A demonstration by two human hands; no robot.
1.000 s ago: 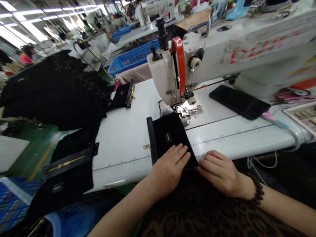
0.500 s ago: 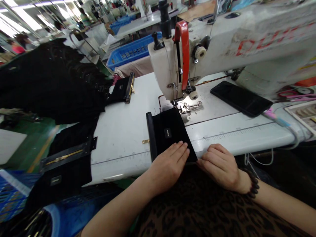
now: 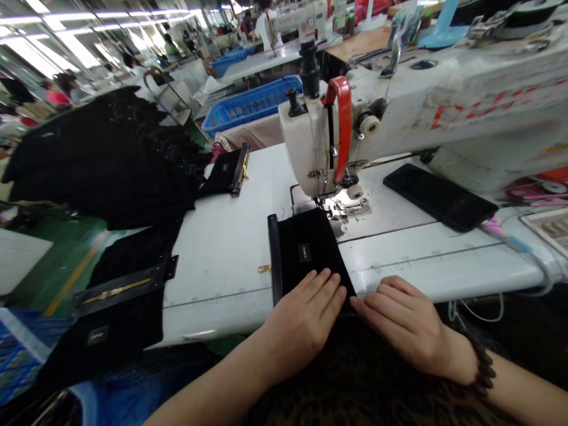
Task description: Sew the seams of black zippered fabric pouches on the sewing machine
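Note:
A black fabric piece [image 3: 295, 236] with a small label and a dark zipper strip along its left side lies on the white sewing table, its far edge at the needle area of the sewing machine [image 3: 306, 142]. A gold zipper pull [image 3: 264, 268] sticks out to its left. My left hand [image 3: 306, 313] rests flat on the near part of the fabric, fingers stretched out. At the fabric's near right corner, my right hand [image 3: 399, 319] pinches the edge between thumb and curled fingers.
Another black zippered piece [image 3: 226, 171] lies at the table's far left. Black pieces [image 3: 97, 160] are piled beyond the left edge, and one with a zipper [image 3: 119, 290] hangs nearer. A phone [image 3: 439, 195] lies right of the needle. Behind stands a blue basket [image 3: 252, 103].
The view has tilted up a little, so everything sits lower in the picture. Both hands keep nearly the same places on the fabric, which shows little movement against the machine.

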